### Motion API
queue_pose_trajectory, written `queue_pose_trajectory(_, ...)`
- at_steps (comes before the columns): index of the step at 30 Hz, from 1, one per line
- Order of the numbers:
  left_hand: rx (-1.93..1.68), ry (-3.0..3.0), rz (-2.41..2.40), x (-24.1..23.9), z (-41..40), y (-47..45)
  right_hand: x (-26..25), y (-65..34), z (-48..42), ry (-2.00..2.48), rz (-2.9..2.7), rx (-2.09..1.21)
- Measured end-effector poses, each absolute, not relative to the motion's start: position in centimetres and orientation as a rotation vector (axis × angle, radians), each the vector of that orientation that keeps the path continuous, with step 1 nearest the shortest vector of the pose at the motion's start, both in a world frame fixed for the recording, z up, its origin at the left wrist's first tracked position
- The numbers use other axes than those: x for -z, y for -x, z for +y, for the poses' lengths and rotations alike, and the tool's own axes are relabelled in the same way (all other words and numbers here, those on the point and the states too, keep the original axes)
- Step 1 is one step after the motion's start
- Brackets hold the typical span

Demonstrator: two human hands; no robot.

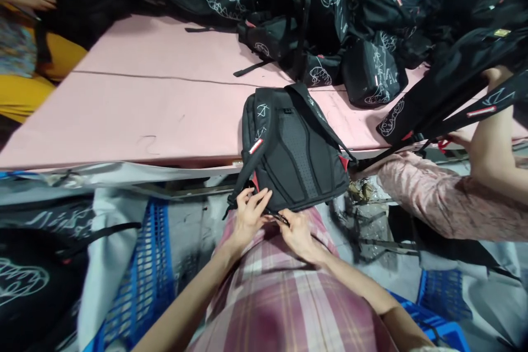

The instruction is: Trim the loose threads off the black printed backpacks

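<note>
**Black backpack hangs over desk edge**

A black backpack [295, 148] lies back-panel up, its top on the pink desk [136, 104] and its bottom overhanging the near edge. Mesh padding, white scribble print and a red-and-white tab on one shoulder strap [252, 154] show.

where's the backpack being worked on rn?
Head view, centre: the black backpack lies back-panel up, overhanging the near edge of the pink table, with the left hand and right hand at its bottom edge.

Backpack [295, 148] lying near: one
Hands [248, 214] gripping it: two
Blue crates [140, 280] sitting near: two
</note>
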State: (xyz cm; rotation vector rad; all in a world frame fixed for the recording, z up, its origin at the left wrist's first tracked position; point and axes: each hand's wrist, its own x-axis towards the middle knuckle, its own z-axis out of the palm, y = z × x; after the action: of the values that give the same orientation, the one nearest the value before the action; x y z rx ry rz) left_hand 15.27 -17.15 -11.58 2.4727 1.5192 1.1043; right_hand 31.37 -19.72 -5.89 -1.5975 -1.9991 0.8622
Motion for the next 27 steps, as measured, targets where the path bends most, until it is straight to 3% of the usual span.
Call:
queue_pose_trajectory(7,-1.004,-2.165,1.417,9.0,-17.8,-13.7,3.9,-35.5,-17.4,1.523,-1.916,-1.042)
queue_pose_trajectory(14,-1.141,-0.901,1.337,5.7,-13.9,-18.5,6.2,-44.3,-12.2,1.914,-1.452,-0.353)
queue_pose_trajectory(20,-1.515,-0.583,1.356,4.1,-9.9,-23.1,8.9,-42.5,-13.2,1.809,-1.452,-0.241)
queue_pose_trajectory(27,-1.045,-0.266,1.379,5.6,-15.8,-22.2,9.0,-42.4,-13.9,1.795,-1.482,-0.188)
